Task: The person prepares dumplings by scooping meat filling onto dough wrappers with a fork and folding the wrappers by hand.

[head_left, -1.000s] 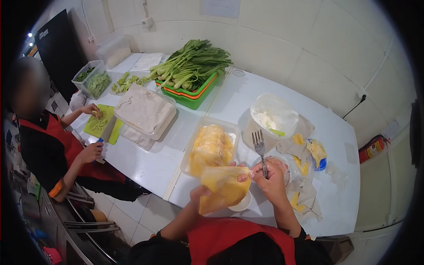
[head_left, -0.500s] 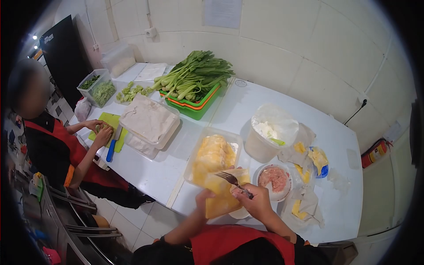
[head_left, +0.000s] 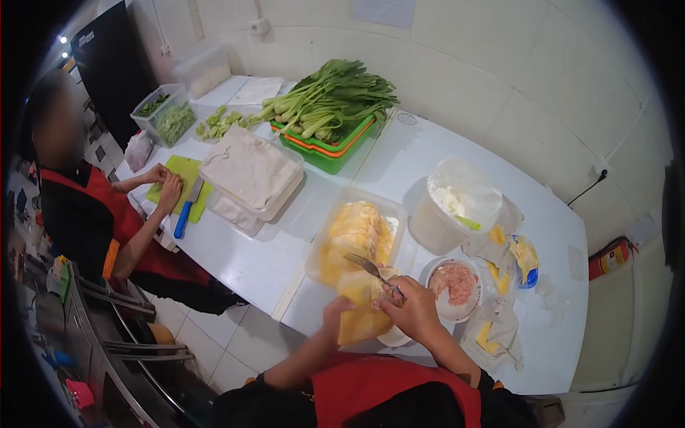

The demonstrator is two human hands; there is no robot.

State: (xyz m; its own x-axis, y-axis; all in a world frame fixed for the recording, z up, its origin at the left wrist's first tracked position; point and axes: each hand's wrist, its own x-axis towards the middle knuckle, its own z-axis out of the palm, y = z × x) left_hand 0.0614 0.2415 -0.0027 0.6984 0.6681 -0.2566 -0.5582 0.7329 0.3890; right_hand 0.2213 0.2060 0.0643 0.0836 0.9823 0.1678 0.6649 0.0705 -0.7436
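Observation:
My left hand [head_left: 338, 314] holds the left edge of a thin yellow sheet [head_left: 362, 317], tilted in front of me. The fork [head_left: 365, 265] is in my right hand [head_left: 408, 303], its tines pointing left over the sheet, and the fingers of that hand also pinch the sheet's right side. Just beyond is a clear plastic container [head_left: 401, 214] with a stack of folded yellow pieces [head_left: 354, 232]. A white bowl of pink minced filling [head_left: 457, 284] sits right of my right hand. Part of a small white dish [head_left: 394, 337] shows beneath the sheet.
A white tub [head_left: 437, 222] lined with plastic stands behind the bowl. Crumpled wrappers with yellow scraps [head_left: 489, 337] lie at the right. Leafy greens [head_left: 342, 96] fill stacked baskets. At the left, a co-worker's hands [head_left: 169, 187] work over a green board [head_left: 184, 171] beside a blue-handled knife [head_left: 188, 211].
The fork has swung from upright to pointing left across the yellow sheet, and my right hand has moved left, uncovering the bowl. The co-worker has put the knife down.

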